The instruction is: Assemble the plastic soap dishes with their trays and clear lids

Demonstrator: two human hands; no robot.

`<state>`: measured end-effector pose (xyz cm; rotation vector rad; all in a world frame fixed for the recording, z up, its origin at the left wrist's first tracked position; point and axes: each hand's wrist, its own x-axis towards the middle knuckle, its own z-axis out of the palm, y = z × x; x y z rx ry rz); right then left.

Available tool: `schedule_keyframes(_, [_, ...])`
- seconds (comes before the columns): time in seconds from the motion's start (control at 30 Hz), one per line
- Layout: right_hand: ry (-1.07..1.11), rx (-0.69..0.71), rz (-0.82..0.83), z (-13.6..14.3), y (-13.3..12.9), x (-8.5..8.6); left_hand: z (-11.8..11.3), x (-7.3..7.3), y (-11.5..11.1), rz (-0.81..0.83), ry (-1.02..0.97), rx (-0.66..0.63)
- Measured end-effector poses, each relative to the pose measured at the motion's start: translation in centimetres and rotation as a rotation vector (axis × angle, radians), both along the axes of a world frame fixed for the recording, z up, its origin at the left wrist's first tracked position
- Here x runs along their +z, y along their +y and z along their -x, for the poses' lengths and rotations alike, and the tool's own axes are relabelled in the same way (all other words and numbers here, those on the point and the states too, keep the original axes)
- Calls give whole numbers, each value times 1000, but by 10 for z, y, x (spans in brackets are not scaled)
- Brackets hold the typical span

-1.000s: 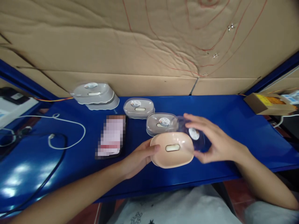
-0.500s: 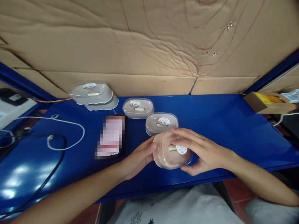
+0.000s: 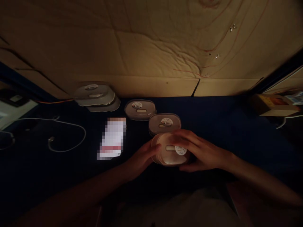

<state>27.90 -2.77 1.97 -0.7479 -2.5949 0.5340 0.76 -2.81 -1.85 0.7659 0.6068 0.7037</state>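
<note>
A clear-lidded oval container with a round white label is held near the table's front edge. My left hand grips its left side, thumb on the lid's edge. Around its right side curls my right hand, with fingers over the lid and the thumb at the lower edge. Just behind it, a second oval container rests on the dark blue table. A third similar container sits farther back and to the left.
Stacked clear oval pieces stand at the back left. A phone with a lit, pixelated screen lies left of my hands. White cable loops farther left. A cardboard box is at right, and a cardboard wall rises behind.
The whole view has become much darker. The held container has shifted slightly left and up, and its label now sits farther left. My right hand has moved a little left with it.
</note>
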Motion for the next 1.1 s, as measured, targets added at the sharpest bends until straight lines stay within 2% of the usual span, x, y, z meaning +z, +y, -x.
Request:
schedule_keyframes(0.23, [-8,8,-52,0,0,-1,2,-1,0,-7,19,2])
schedule_keyframes(0.7, [-11,14,-73,1,1,-5,-1,1,1,-14,2,7])
schedule_keyframes(1.1, [-14,15,-77,2,0,-4,-1,-1,3,12,66,22])
